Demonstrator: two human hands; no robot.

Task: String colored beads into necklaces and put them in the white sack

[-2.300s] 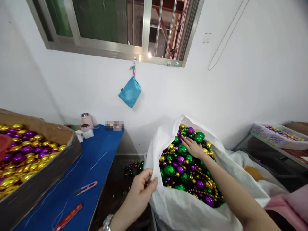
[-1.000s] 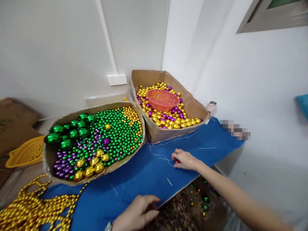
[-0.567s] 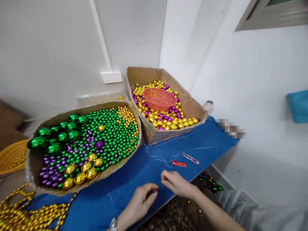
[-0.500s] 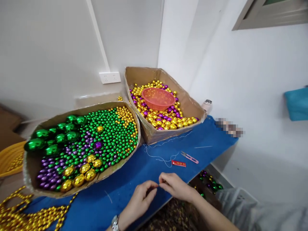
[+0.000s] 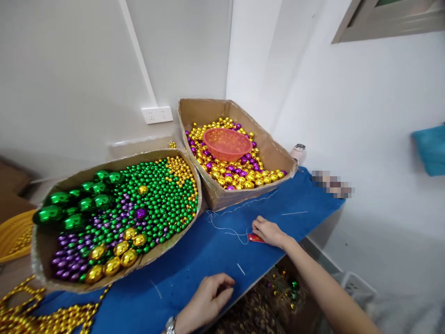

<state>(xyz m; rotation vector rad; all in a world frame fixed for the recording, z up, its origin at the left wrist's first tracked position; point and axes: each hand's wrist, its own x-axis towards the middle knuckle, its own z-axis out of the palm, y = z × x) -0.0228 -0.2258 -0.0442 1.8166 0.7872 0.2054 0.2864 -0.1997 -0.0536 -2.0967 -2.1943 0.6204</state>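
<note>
My right hand point(image 5: 268, 231) reaches onto the blue table point(image 5: 208, 250), fingers curled down where the pink snips lay. It touches a small red packet point(image 5: 255, 238) and the loose white thread point(image 5: 225, 228); what it grips is hidden. My left hand point(image 5: 208, 300), with a watch on its wrist, rests at the table's front edge. Its fingers are curled against the thumb, and I cannot make out what they hold. A short white needle-like piece point(image 5: 240, 269) lies between the hands.
A cardboard box point(image 5: 104, 166) of green, purple and gold beads stands at left. A second box point(image 5: 267, 148) holds gold and purple beads and an orange basket point(image 5: 227, 144). Gold bead strands point(image 5: 38, 317) lie at lower left. Loose beads point(image 5: 292, 283) lie on the floor.
My view swung from the white sack of beads to the table. Both hands met in a pinch near the front edge. My right hand has since moved out over the snips and red packet.
</note>
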